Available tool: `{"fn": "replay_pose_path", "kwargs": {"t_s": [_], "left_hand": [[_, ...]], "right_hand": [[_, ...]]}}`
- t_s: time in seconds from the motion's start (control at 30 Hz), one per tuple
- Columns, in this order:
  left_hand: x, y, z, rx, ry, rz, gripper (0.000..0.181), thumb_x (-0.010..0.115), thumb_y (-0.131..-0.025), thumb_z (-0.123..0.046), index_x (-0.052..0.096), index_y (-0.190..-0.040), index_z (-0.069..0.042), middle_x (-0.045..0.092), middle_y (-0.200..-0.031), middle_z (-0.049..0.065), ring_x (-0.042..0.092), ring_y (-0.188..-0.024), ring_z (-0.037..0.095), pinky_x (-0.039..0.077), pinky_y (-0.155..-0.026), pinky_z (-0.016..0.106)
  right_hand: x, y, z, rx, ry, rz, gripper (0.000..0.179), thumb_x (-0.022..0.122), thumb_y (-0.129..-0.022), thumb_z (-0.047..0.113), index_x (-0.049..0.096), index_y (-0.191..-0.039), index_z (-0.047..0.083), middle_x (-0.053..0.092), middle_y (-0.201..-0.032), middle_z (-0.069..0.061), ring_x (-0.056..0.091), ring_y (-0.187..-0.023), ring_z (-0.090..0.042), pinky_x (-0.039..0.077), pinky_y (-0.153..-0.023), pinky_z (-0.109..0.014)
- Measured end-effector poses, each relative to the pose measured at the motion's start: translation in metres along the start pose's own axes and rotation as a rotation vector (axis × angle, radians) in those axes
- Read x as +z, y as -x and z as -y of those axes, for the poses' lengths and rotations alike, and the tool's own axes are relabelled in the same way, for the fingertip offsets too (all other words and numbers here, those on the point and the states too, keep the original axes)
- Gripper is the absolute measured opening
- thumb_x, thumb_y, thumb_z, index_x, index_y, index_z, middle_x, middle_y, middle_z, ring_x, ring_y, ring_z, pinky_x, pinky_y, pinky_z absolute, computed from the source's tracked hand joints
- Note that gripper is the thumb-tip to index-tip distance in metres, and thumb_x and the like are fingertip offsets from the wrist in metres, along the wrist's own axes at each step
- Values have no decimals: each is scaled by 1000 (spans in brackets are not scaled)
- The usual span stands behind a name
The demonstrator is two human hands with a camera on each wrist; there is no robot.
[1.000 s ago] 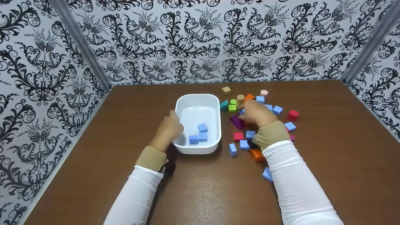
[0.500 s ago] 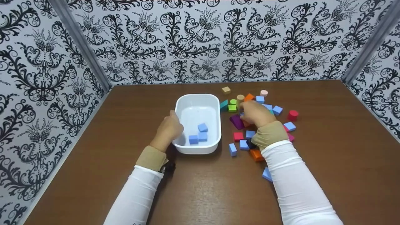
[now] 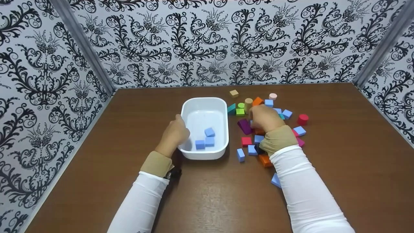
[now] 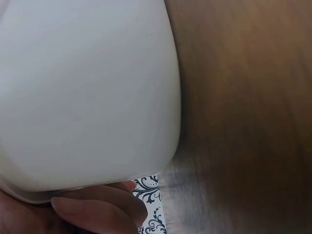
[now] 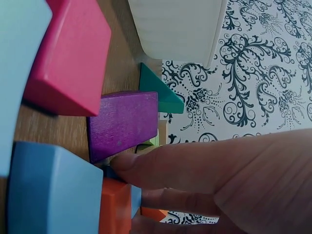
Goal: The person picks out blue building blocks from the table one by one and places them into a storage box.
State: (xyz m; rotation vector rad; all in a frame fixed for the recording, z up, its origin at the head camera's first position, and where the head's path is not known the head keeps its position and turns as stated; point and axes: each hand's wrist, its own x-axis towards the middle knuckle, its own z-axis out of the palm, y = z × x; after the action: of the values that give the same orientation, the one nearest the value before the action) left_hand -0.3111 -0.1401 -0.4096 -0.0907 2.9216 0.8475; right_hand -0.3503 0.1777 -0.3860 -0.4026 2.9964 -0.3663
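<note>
In the head view my left hand [image 3: 175, 132] grips the left rim of a white plastic tub [image 3: 204, 156]. Its curled fingers [image 4: 95, 212] show under the tub's edge in the left wrist view. Three blue blocks [image 3: 209, 141] lie inside the tub. My right hand [image 3: 266, 118] reaches down into the scattered blocks, just right of a purple block [image 3: 245, 126]. In the right wrist view, thumb and fingers close about a blue block [image 5: 136, 197], mostly hidden behind an orange block [image 5: 116, 207]. The thumb tip is beside the purple block's lower edge.
Around my right hand lie a red block [image 3: 246, 141], a teal triangle [image 3: 231, 109], a green block [image 3: 240, 112], a tan cylinder [image 3: 248, 105] and a red cylinder [image 3: 303, 119]. Patterned walls [image 3: 213, 42] border the brown table [image 3: 207, 194] at the back and sides.
My right hand has shifted very slightly, its fingers drawing in among the blocks. The purple block has turned a little. My left hand and the tub have stayed in place.
</note>
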Motion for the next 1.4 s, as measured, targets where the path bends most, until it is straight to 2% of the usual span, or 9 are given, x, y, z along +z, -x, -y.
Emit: {"fn": "replay_pose_path", "kwargs": {"t_s": [0.33, 0.47, 0.6, 0.7, 0.8, 1.07, 1.23, 1.4], "left_hand": [[1, -1, 0, 1, -11, -13, 68, 51, -98, -6, 26, -158, 14, 60, -138, 36, 65, -120, 42, 53, -103, 53], [1, -1, -1, 1, -8, -12, 68, 51, -98, -6, 27, -157, 14, 60, -138, 36, 65, -121, 42, 53, -103, 53], [2, -1, -1, -13, 1, -5, 68, 51, -98, -6, 26, -158, 13, 59, -139, 36, 65, -120, 41, 53, -104, 53], [2, 0, 0, -14, 12, -3, 69, 50, -97, -6, 25, -159, 13, 59, -139, 36, 65, -120, 41, 54, -103, 53], [1, 0, 1, -6, 18, -4, 71, 49, -96, -6, 23, -160, 14, 58, -141, 37, 64, -122, 42, 53, -103, 52], [0, 0, 1, -14, 4, -4, 71, 49, -97, -7, 22, -160, 14, 57, -142, 37, 63, -126, 43, 51, -106, 54], [0, 0, 0, -8, 4, -18, 67, 50, -97, -7, 27, -157, 14, 60, -136, 36, 65, -122, 43, 52, -104, 55], [0, 1, 0, 1, 4, -24, 64, 50, -97, -7, 30, -155, 14, 61, -134, 36, 65, -120, 43, 53, -102, 55]], "right_hand": [[-5, 1, 5, 2, -66, -19, 21, 64, -83, -5, 75, -101, 1, 72, -101, -16, 61, -86, -31, 52, -77, -46], [-9, 2, 4, -23, -74, -34, 15, 63, -84, -5, 74, -90, 3, 68, -94, -15, 58, -86, -31, 49, -75, -44], [-15, 4, 4, -19, -64, -27, 17, 62, -86, -2, 75, -96, 2, 70, -99, -17, 60, -89, -32, 50, -77, -44], [-21, 6, 4, -42, -60, -30, 24, 61, -83, -3, 77, -100, 0, 71, -99, -18, 61, -87, -33, 50, -75, -44], [-27, 8, 6, -76, -53, -48, 24, 61, -80, -3, 78, -96, 0, 70, -97, -18, 60, -86, -33, 49, -74, -43], [-38, 16, 20, -117, -47, -62, 26, 63, -86, -2, 75, -108, 6, 73, -113, -21, 64, -100, -37, 54, -89, -49], [-43, 20, 28, -83, -77, -19, 39, 64, -83, -2, 75, -120, 3, 70, -129, -22, 63, -113, -37, 55, -94, -51], [-47, 25, 39, -77, -92, -7, 42, 66, -87, 1, 72, -129, -1, 66, -137, -24, 62, -121, -39, 53, -102, -55]]}}
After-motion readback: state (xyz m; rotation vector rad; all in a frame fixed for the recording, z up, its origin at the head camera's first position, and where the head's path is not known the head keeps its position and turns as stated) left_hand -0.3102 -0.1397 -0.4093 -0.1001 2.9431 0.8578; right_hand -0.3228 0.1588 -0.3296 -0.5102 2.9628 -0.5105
